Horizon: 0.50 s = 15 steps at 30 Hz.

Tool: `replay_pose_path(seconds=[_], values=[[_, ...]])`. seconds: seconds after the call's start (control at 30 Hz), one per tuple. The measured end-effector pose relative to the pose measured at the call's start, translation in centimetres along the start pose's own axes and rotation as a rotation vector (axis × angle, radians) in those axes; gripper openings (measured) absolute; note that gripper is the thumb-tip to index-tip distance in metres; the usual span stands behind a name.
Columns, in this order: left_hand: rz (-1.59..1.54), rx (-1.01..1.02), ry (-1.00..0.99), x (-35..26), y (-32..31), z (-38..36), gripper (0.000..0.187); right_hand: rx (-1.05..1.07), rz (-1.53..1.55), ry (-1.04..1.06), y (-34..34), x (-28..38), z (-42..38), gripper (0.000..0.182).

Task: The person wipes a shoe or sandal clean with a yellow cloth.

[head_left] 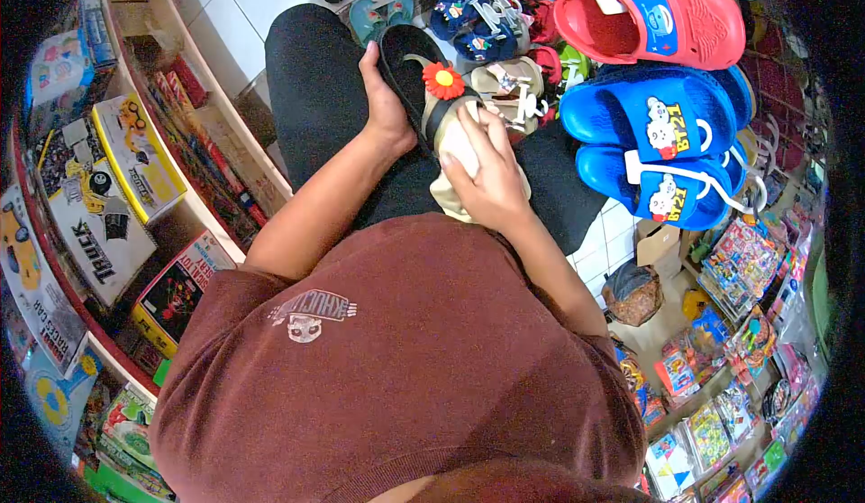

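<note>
Our right hand (487, 179) presses a cloth (461, 147) over the sandal (423, 84), hiding its strap; left hand (386, 98) fingers grip its sole

Two hands (387, 111) – two blue sandals (653, 143)

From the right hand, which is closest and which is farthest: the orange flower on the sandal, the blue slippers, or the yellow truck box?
Measured from the right hand in the head view:
1. Orange flower, just above the hand, on the sandal being held.
2. Blue slippers, hanging off to the right.
3. Yellow truck box, far left on the shelf.
</note>
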<state>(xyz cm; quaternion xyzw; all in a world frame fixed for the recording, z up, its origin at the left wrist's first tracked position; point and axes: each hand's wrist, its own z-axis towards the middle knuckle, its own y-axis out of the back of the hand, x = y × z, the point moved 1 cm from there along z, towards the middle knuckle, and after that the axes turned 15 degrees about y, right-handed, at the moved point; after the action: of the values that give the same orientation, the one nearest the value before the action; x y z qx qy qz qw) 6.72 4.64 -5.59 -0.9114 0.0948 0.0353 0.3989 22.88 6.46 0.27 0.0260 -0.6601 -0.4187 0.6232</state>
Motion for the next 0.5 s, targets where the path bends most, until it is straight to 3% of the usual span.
replay_pose_path(seconds=[0.13,0.23,0.33,0.47,0.5], values=[[0.012,0.004,0.025,0.0,0.4,0.4,0.075,0.084,-0.033,0.156,0.5,-0.3,-1.2,0.047],[0.045,-0.011,-0.006,0.2,0.2,0.3,0.078,0.046,-0.032,0.046,-0.4,-0.6,-0.9,0.043],[0.063,0.030,0.025,0.3,0.6,0.7,0.085,-0.008,-0.169,0.095,-1.2,-0.3,0.3,0.038],[0.048,0.065,0.127,0.4,1.7,1.2,0.100,0.072,0.001,0.040,-1.3,-1.3,2.6,0.044],[0.049,0.057,0.130,0.3,1.6,1.0,0.101,0.054,0.026,0.037,-1.5,-1.6,2.9,0.037]])
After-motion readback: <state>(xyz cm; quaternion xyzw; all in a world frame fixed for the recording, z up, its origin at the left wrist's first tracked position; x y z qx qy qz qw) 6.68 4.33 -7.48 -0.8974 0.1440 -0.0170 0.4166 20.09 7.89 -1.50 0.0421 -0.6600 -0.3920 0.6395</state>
